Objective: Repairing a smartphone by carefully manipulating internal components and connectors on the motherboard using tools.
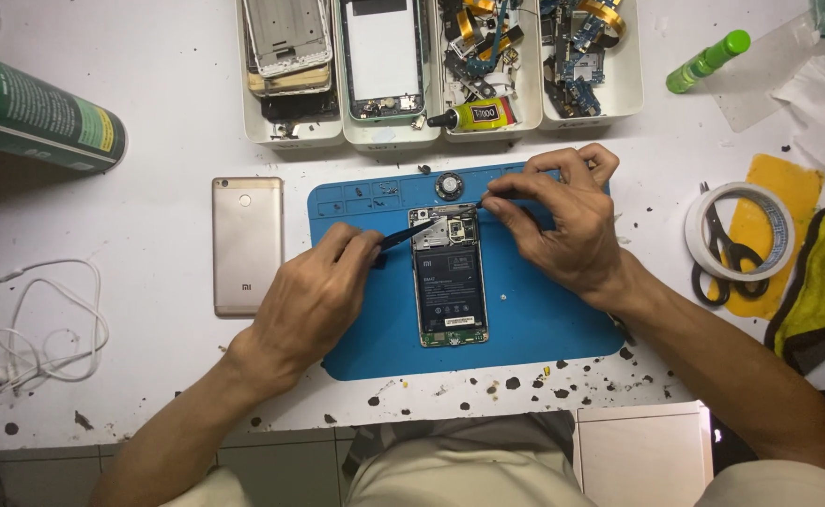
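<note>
Opened phone [449, 282] lying face down in the middle of the blue repair mat [544, 329], back cover off and battery exposed, long axis running away from the body so the top end with the camera and board sits within reach of both hands. Left hand [314, 300] closed narrowly around black tweezers [410, 233], held like a pen, tips angled in toward the upper left corner of the phone; wrist resting on the mat, likely for steadiness on fine work. Right hand [567, 221] with thumb and forefinger pinched on a thin dark tool or small part at the upper right corner of the phone, too small to tell which; other fingers curled and propped on the mat. Gold back cover [247, 244] set aside to the left on the white table [149, 207], just off the mat, out of the way yet near. White bins [440, 66] of spare frames, flex cables and a glue tube lined up beyond the mat's far edge. Tape roll [739, 230] with scissors [724, 263] across it to the right, green bottle [708, 61] farther back, white earphones [27, 329] coiled at far left.
</note>
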